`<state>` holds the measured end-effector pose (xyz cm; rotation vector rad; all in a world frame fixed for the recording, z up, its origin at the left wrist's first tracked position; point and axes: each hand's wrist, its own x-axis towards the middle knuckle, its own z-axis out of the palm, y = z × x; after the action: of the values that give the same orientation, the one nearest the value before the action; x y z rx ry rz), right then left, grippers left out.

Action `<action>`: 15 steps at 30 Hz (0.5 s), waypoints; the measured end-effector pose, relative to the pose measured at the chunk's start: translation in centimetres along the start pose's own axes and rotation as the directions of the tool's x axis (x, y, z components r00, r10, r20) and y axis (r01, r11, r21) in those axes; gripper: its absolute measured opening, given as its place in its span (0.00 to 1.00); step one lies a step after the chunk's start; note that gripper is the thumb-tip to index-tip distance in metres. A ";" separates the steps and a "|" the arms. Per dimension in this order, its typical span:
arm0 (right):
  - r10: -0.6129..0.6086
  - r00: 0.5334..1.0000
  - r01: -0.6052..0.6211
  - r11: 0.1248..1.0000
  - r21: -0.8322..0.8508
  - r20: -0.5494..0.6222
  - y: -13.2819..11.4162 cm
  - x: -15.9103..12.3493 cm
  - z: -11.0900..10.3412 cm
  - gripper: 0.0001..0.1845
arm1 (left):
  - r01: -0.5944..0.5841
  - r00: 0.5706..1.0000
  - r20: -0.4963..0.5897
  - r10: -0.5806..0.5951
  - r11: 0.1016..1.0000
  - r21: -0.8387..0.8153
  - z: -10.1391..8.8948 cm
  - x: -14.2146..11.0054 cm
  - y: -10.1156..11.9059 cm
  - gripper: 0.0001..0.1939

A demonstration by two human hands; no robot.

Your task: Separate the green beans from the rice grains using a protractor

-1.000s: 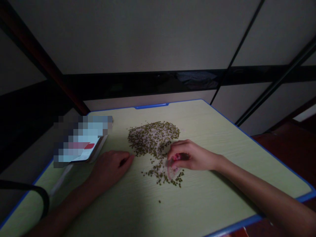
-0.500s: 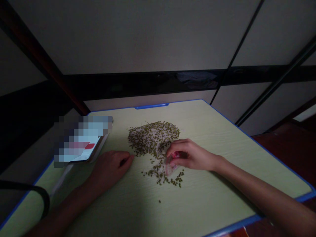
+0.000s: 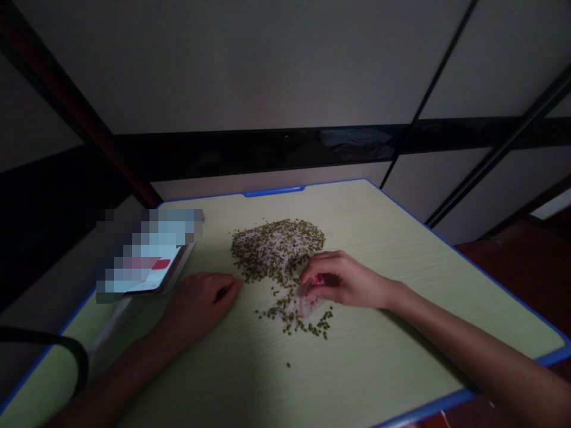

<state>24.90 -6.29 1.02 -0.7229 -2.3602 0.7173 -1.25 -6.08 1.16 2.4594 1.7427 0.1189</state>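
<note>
A heap of small green beans mixed with white grains [image 3: 276,246] lies mid-table, with a looser scatter of green beans [image 3: 319,327] in front of it. My right hand [image 3: 341,279] is closed on a small clear plastic piece with pink-red markings [image 3: 307,300]. It holds this piece tilted at the near right side of the heap, over the scattered beans. My left hand [image 3: 203,303] rests on the table to the left of the heap. Its fingers are curled in, the thumb lies against them, and nothing shows in its grip.
The pale table [image 3: 379,356] has a blue edge. On its left side stands a device with a lit, blurred screen [image 3: 156,261]. A black curved bar [image 3: 75,351] is at the lower left. Behind the table are cabinet panels [image 3: 267,71] with a dark glossy band.
The clear piece in my right hand has tilted very slightly. Both hands, the heap and the scattered beans otherwise stay where they were.
</note>
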 end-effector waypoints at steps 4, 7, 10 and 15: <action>0.038 0.999 -0.038 0.999 -0.021 -0.015 0.0 0.0 0.0 0.05 | -0.001 1.000 -0.008 0.001 1.000 -0.018 0.0 0.0 0.0 0.19; 0.053 0.998 -0.053 0.998 -0.026 -0.021 0.0 0.0 0.0 0.05 | 0.003 1.000 -0.001 -0.003 1.000 -0.019 -0.1 0.0 0.0 0.19; 0.060 0.998 -0.061 0.997 -0.036 -0.031 0.0 0.0 0.1 0.05 | 0.007 1.000 0.001 -0.007 1.000 -0.025 0.0 0.0 0.0 0.19; 0.052 0.998 -0.054 0.997 -0.053 -0.044 0.0 0.0 0.3 0.05 | -0.007 1.000 -0.015 0.007 0.999 -0.033 0.1 0.0 -0.1 0.19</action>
<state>24.71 -6.34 0.82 -0.8191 -2.3375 0.6559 -1.36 -6.07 1.04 2.4474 1.7240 0.1659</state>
